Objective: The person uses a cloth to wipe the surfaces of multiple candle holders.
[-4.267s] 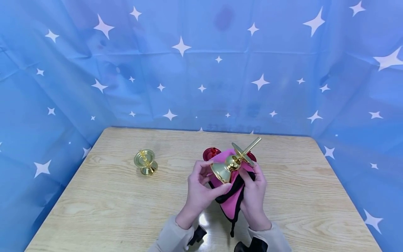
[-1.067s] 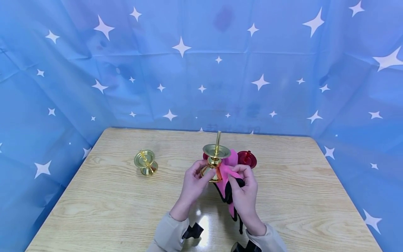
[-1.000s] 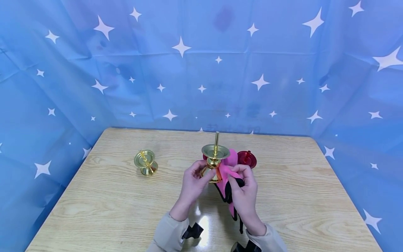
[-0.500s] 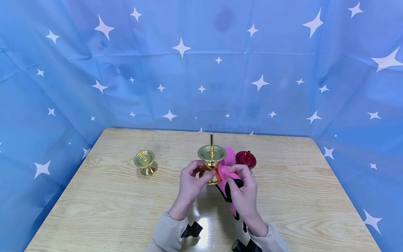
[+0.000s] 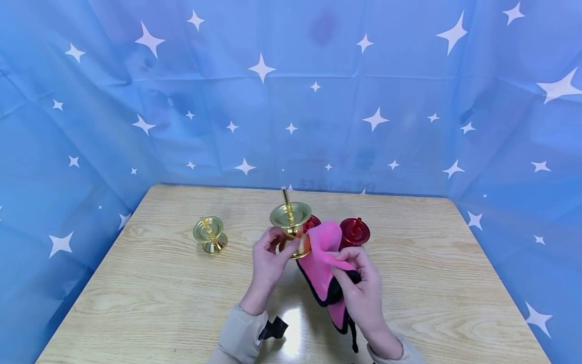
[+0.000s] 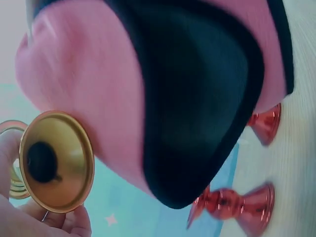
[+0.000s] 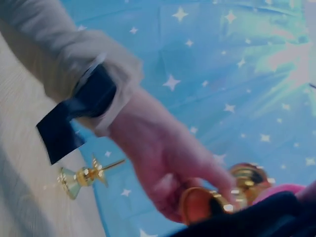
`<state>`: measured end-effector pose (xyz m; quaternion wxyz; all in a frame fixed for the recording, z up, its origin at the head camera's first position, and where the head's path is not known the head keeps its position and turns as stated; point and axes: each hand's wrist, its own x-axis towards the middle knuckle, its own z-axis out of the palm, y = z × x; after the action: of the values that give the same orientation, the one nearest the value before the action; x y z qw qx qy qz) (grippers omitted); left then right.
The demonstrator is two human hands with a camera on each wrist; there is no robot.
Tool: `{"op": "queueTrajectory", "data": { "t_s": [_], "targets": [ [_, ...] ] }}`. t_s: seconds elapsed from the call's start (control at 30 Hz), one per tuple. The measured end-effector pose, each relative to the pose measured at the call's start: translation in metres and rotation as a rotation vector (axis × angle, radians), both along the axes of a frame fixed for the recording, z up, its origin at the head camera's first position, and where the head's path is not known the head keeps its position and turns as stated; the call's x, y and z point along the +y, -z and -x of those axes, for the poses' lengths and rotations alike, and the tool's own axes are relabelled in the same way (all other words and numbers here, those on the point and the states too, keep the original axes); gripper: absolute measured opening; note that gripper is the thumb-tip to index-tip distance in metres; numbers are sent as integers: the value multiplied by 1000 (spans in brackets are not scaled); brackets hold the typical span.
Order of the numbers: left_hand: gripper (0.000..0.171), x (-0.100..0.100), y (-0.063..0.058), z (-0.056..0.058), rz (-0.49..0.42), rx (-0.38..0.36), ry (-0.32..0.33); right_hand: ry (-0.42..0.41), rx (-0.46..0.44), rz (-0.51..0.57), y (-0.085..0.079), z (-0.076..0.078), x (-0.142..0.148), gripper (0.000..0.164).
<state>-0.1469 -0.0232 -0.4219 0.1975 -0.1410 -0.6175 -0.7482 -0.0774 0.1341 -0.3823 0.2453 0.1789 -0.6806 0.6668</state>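
Note:
My left hand (image 5: 268,263) grips the base of a gold candlestick (image 5: 292,214), held above the table with its spike tilted slightly left. In the left wrist view the candlestick's hollow underside (image 6: 64,163) faces the camera, a dark round spot inside it. To the right, my right hand (image 5: 365,290) pinches the edge of a pink cloth (image 5: 316,270) with black trim, which hangs down in folds. The cloth lies close to the candlestick's base; whether they touch, I cannot tell. In the right wrist view the cloth's dark part covers some of the candlestick.
A second gold candlestick (image 5: 213,237) stands on the wooden table (image 5: 150,303) at the left. Behind the cloth are two red candlesticks, one (image 5: 311,223) partly hidden, the other (image 5: 355,232) to its right. A blue starred curtain (image 5: 291,101) surrounds the table's back and sides.
The candlestick was tilted far right, then came upright, and has since moved left, away from the right hand. The right hand has shifted slightly toward me, spreading the cloth wider.

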Motion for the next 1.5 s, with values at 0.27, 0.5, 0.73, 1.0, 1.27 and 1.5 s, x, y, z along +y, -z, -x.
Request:
{"op": "queueTrajectory", "data": {
  "t_s": [0.27,0.5,0.73,1.0,1.27,1.5],
  "targets": [
    [19,-18,12,15,100,-14,-172,-75,-140,179,-7,-13,20,22],
    [19,-31,31,34,228,-96,-309,-95,-180,262,-7,-18,35,24],
    [18,-37,45,47,288,-166,-352,-68,-223,350,-6,-19,46,26],
    [22,-43,55,57,361,-267,-376,-20,-304,438,-4,-18,54,23],
    [27,-47,65,68,410,-361,-350,56,-382,460,-4,-16,58,21],
    [28,-49,71,75,438,-434,-330,50,-384,475,-4,-15,59,22]
  ]
}}
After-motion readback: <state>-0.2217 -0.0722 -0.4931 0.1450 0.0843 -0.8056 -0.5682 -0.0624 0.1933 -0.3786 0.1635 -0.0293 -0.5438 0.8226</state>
